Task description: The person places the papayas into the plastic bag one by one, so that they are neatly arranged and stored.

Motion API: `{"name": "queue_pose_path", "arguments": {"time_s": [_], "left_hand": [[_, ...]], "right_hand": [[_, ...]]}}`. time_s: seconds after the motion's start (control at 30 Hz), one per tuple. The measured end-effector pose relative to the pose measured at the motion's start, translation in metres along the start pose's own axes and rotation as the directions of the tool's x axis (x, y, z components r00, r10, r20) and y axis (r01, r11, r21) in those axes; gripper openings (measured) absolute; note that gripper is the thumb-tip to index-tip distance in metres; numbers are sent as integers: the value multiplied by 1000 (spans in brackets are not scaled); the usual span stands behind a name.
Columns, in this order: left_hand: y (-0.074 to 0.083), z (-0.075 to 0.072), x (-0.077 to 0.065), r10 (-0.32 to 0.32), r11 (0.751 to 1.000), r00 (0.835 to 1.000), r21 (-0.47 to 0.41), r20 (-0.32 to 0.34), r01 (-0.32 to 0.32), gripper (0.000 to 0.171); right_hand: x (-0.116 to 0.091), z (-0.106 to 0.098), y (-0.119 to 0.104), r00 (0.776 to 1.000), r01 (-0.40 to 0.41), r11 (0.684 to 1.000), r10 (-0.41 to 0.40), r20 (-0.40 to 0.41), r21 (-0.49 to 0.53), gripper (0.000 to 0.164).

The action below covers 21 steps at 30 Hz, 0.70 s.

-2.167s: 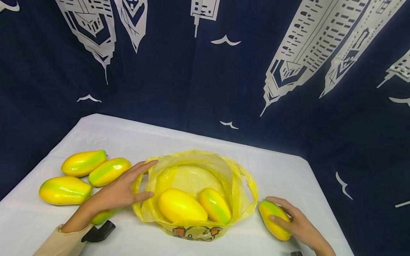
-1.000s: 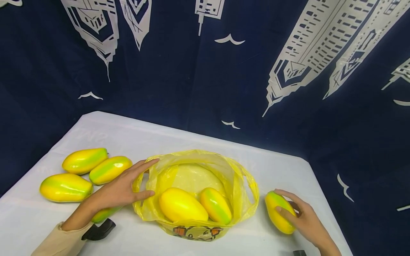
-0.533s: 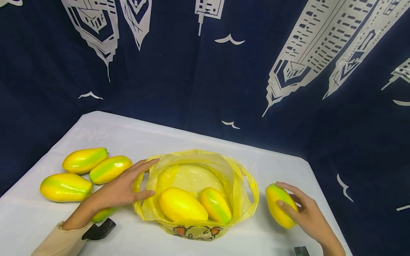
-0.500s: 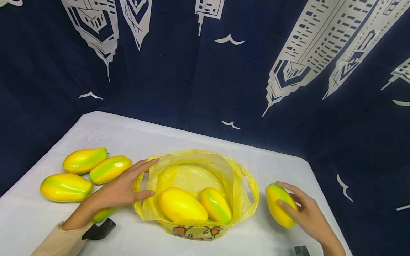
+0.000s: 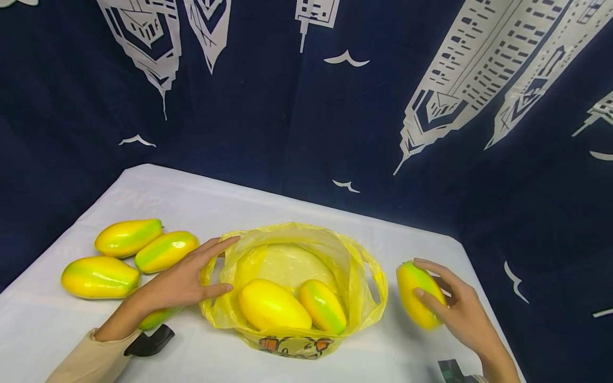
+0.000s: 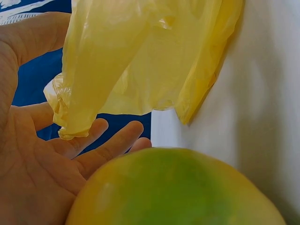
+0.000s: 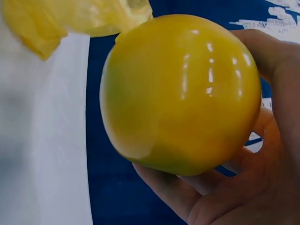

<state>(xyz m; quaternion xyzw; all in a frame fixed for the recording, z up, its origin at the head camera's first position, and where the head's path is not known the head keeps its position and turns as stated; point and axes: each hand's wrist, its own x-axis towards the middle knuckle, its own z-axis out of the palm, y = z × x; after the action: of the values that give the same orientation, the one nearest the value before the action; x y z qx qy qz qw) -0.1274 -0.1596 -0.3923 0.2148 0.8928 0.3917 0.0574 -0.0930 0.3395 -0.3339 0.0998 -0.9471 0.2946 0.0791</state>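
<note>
My right hand (image 5: 457,306) grips a yellow-green papaya (image 5: 417,298) from its right side, thumb on the near face. In the right wrist view this papaya (image 7: 183,93) fills the palm side of the hand, and a shadow shows below it in the head view. A yellow plastic bag (image 5: 292,234) stands with its mouth wide, two papayas (image 5: 273,306) inside. My left hand (image 5: 184,279) rests at the bag's left handle, thumb and fingers spread. The left wrist view shows the bag's handle (image 6: 93,70) hanging between thumb and straight fingers.
Three papayas (image 5: 100,277) lie at the left of the white-covered table (image 5: 201,191). Another papaya (image 5: 158,318) is partly hidden under my left forearm. A dark blue curtain (image 5: 287,117) with white buildings hangs behind the table.
My right hand has lifted the papaya off the table, raising it slightly up and to the right of where it lay. My left hand and the bag have stayed put.
</note>
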Motion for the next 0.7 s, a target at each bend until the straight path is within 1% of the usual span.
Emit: {"name": "queue_pose_path", "arguments": {"time_s": [0.1,0.4,0.7], "left_hand": [[0,0,0,4,1000,1000,-2,1,-4,85],[1,-1,-1,1,1000,1000,-1,2,-1,85],[0,-1,0,1,1000,1000,1,2,-1,85]], "right_hand": [[4,0,-6,999,36,999,-36,-17,8,53],[19,-4,-23,991,133,989,-131,-26,67,57],[27,0,-35,985,170,982,-171,-2,84,64]]}}
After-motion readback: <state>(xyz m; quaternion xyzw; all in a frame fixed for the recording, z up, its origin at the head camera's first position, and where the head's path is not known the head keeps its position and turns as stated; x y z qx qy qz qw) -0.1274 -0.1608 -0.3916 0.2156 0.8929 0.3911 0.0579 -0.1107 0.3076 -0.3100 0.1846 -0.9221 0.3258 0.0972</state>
